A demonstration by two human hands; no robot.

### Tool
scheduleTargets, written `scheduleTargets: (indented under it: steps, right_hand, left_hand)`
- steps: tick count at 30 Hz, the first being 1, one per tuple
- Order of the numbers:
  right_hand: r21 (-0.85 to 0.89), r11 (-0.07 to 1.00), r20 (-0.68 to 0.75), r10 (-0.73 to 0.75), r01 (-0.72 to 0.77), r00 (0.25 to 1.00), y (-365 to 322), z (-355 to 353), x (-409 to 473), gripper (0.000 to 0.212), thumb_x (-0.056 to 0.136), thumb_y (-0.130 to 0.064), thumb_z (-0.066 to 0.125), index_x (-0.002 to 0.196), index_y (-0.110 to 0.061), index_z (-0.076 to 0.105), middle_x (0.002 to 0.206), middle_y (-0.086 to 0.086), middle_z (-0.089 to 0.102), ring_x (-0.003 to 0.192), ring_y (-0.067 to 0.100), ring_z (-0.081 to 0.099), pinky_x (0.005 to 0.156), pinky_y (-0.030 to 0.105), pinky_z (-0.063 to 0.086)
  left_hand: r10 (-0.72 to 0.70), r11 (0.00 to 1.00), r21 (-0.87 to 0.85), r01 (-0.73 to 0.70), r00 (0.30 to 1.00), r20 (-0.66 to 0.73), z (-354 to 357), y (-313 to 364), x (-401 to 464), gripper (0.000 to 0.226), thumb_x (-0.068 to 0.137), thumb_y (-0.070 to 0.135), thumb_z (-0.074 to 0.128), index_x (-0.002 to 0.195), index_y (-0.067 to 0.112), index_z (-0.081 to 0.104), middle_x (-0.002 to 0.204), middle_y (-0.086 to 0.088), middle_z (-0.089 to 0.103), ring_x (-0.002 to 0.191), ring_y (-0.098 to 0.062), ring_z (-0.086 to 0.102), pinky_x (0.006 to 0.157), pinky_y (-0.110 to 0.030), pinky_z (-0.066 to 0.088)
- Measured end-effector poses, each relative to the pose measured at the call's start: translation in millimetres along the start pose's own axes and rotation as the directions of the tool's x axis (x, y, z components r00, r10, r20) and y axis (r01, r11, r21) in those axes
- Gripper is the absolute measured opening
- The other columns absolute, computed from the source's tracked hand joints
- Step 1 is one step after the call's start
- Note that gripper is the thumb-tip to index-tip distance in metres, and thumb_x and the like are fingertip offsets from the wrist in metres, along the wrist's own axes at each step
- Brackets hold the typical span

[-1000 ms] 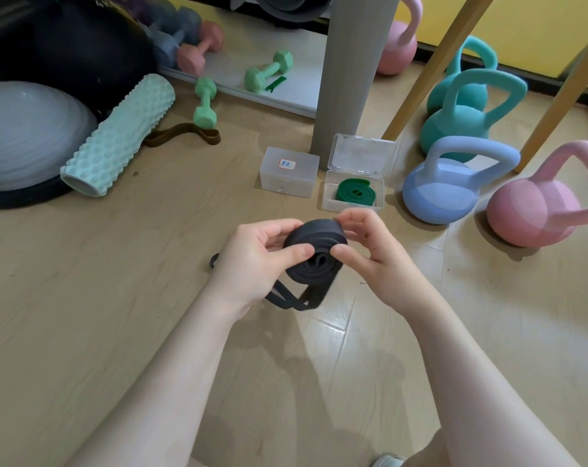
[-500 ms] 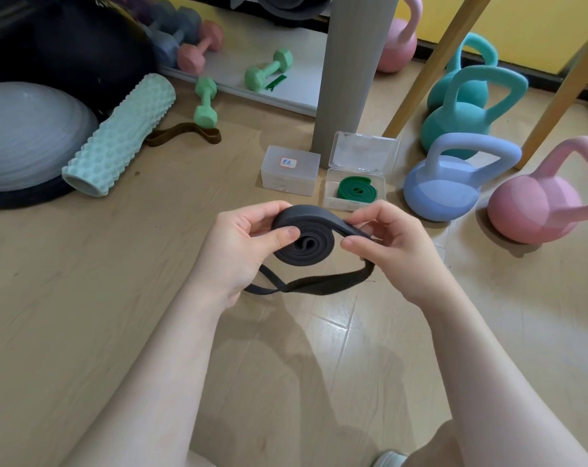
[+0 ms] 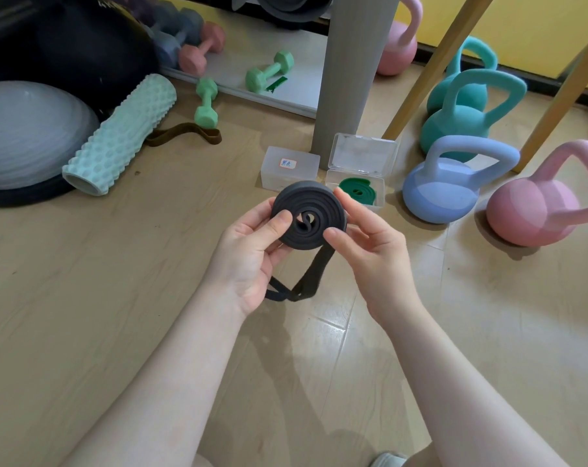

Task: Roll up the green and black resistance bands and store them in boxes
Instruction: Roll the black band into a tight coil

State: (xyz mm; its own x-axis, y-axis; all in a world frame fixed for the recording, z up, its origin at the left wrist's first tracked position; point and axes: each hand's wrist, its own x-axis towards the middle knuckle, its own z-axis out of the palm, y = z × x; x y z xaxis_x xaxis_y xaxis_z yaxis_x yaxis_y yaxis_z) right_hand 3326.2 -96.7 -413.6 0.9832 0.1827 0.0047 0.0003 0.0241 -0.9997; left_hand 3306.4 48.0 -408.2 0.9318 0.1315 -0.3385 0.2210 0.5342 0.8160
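1. Black band [image 3: 309,218] is wound into a flat coil held above the floor [image 3: 117,281], its spiral face turned up toward the camera.
2. Left hand [image 3: 248,254] grips the coil's left side, thumb pressed on the face and fingers curled behind.
3. Right hand [image 3: 363,244] pinches the coil's right edge, thumb on the lower right rim and fingers behind the upper right.
4. Loose tail [image 3: 302,281] of the band hangs from the coil's underside between the two hands, ending in a small loop near the left wrist.
5. Green band [image 3: 358,191] lies coiled inside the open box [image 3: 380,197], whose clear lid stands upright behind it.
6. Shut box [image 3: 290,168] with a small label sits just left of the open one; both stand on the floor beyond the hands, in front of a grey post [image 3: 350,72].
7. Kettlebells [image 3: 454,183] stand on the floor to the right of the boxes, and a foam roller [image 3: 120,133] lies to the left.
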Motion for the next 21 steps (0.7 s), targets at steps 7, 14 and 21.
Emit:
scheduleTargets:
  steps: [7, 14, 21]
  right_hand:
    - [0.079, 0.996, 0.029, -0.053, 0.05, 0.998, -9.7, -15.0, 3.4, 0.04, 0.082, 0.004, 0.061, 0.108, -0.026, 0.062, 0.092, -0.012, 0.072, 0.092, 0.005, 0.066, 0.079, 0.017, 0.05]
    - [-0.437, 0.88, 0.362, -0.015, 0.184, 0.932, 1.8, -29.5, 7.9, 0.042, 0.079, -0.007, 0.064, 0.114, -0.03, 0.064, 0.103, -0.01, 0.069, 0.099, 0.007, 0.063, 0.087, 0.027, 0.052]
    - [-0.534, 0.834, 0.402, 0.105, 0.14, 0.91, 7.5, -28.5, 7.3, 0.044, 0.081, -0.015, 0.069, 0.108, -0.037, 0.042, 0.086, -0.004, 0.069, 0.08, 0.014, 0.062, 0.077, 0.035, 0.053]
  left_hand:
    - [-0.128, 0.991, -0.021, 0.132, 0.98, 0.152, 9.0, -4.1, -11.8, 0.044, 0.074, 0.01, 0.059, 0.117, 0.003, 0.052, 0.105, -0.013, 0.065, 0.092, -0.023, 0.065, 0.089, -0.038, 0.053]
    - [-0.079, 0.825, 0.565, -0.017, 0.986, 0.145, -1.1, 0.8, -5.8, 0.028, 0.081, 0.011, 0.066, 0.106, 0.021, 0.058, 0.102, 0.0, 0.07, 0.092, -0.013, 0.065, 0.084, -0.024, 0.048]
    - [-0.098, 0.687, 0.724, -0.062, 0.979, 0.177, -5.4, -4.8, -1.4, 0.018, 0.08, 0.005, 0.067, 0.09, 0.02, 0.067, 0.087, 0.001, 0.072, 0.079, -0.008, 0.067, 0.073, -0.016, 0.053]
